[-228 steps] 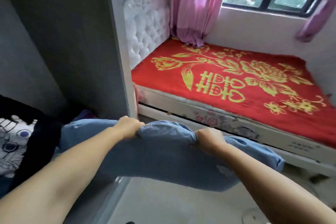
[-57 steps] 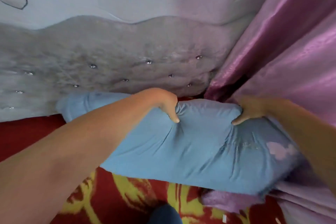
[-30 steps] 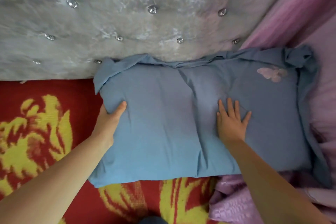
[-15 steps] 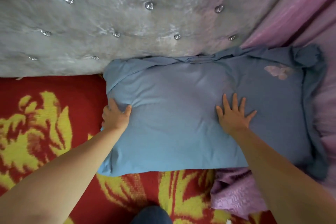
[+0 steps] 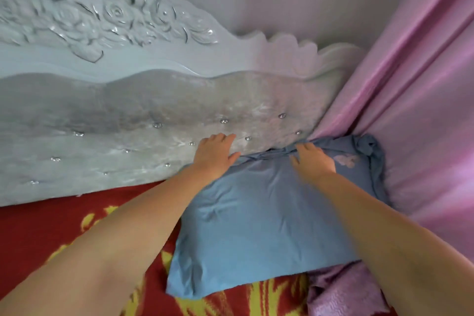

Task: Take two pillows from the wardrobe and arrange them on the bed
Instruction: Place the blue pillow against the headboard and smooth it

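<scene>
A blue pillow (image 5: 259, 228) lies flat on the red and yellow bed cover (image 5: 36, 233), its far edge against the tufted headboard (image 5: 128, 120) in the right corner. My left hand (image 5: 214, 154) rests at the pillow's far left corner, fingers spread, touching the headboard. My right hand (image 5: 311, 160) lies on the bunched far edge of the pillow, fingers apart; the frame is blurred here, and I cannot tell whether it pinches the fabric. Only one pillow is in view.
A pink curtain (image 5: 415, 100) hangs along the right side and touches the pillow's right edge. Its lower folds (image 5: 343, 292) pile on the bed by the pillow's near right corner. The carved headboard top (image 5: 107, 18) stands against the wall.
Both hands have slid from the middle of the pillow up to its far edge by the headboard. The view has tilted up, showing the carved headboard top and the wall.
</scene>
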Tool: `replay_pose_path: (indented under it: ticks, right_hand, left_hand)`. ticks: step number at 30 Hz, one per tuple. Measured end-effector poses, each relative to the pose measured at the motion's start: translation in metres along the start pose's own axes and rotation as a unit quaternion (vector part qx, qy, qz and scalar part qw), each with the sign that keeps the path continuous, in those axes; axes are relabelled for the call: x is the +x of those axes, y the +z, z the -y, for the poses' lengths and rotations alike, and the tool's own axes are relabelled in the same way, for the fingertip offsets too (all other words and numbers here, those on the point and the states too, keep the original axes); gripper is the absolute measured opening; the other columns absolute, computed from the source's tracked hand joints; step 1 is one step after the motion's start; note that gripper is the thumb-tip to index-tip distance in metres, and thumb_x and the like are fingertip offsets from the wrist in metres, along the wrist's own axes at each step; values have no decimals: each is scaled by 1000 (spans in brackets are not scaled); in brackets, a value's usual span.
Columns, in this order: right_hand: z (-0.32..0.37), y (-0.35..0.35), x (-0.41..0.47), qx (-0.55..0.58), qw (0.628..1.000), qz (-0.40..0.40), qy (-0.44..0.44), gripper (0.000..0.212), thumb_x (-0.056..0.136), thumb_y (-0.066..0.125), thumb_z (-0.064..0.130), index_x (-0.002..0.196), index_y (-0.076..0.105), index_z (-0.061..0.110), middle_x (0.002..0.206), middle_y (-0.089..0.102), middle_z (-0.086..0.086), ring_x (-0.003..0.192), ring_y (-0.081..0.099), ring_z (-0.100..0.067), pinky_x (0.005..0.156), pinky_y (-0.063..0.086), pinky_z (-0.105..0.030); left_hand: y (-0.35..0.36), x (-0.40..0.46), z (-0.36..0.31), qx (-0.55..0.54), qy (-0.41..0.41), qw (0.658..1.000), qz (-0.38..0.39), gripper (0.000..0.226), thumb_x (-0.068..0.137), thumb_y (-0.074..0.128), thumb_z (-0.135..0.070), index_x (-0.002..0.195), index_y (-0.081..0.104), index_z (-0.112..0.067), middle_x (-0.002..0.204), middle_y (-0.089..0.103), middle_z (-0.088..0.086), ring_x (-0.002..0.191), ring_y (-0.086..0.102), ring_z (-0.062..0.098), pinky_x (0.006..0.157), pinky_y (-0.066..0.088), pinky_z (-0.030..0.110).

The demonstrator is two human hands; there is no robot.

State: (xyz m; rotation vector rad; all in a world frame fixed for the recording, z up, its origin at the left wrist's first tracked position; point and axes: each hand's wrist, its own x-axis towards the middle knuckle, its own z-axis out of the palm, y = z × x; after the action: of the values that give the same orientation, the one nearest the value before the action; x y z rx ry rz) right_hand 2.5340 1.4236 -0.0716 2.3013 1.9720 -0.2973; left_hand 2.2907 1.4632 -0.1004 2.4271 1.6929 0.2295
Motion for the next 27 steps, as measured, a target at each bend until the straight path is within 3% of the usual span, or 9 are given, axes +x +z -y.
replay_pose_path:
  ticks: [8, 11, 20, 24, 27]
  right_hand:
    - [85, -68, -53, 32, 991, -90, 96, 36, 100, 39, 33, 130, 49, 16, 134, 49, -12, 122, 51, -34, 90, 47, -44]
    - [107, -75, -77, 49, 984, -95, 140, 38, 99, 40, 33, 132, 49, 16, 135, 48, -13, 121, 51, -35, 88, 47, -45]
    - [88, -89, -138, 73, 953, -147, 253, 45, 99, 37, 37, 140, 39, 20, 139, 45, -11, 123, 48, -32, 83, 45, -41]
    - [66, -89, -172, 74, 943, -164, 279, 43, 99, 37, 36, 140, 39, 21, 136, 46, -8, 120, 49, -31, 74, 40, -36]
    - [40, -89, -214, 65, 939, -153, 301, 44, 99, 38, 34, 141, 36, 22, 136, 46, -9, 117, 51, -32, 77, 45, -38]
  left_hand:
    - [-126, -19, 95, 8, 115, 990, -87, 54, 91, 51, -44, 137, 44, -16, 126, 58, 13, 118, 53, 31, 96, 41, 41]
    - [-152, -13, 107, 35, 152, 986, -59, 54, 92, 50, -43, 138, 42, -16, 128, 57, 13, 118, 51, 32, 96, 41, 41]
    - [-155, -1, -17, 9, 326, 945, 9, 48, 92, 48, -42, 133, 46, -17, 128, 57, 12, 118, 51, 32, 94, 42, 41]
    - [-154, -1, -52, 2, 341, 940, 8, 45, 93, 48, -41, 129, 49, -14, 125, 58, 12, 117, 53, 31, 94, 42, 41]
    - [-148, -16, -90, 4, 348, 937, 23, 45, 94, 48, -40, 129, 48, -13, 125, 56, 13, 115, 54, 32, 91, 43, 39]
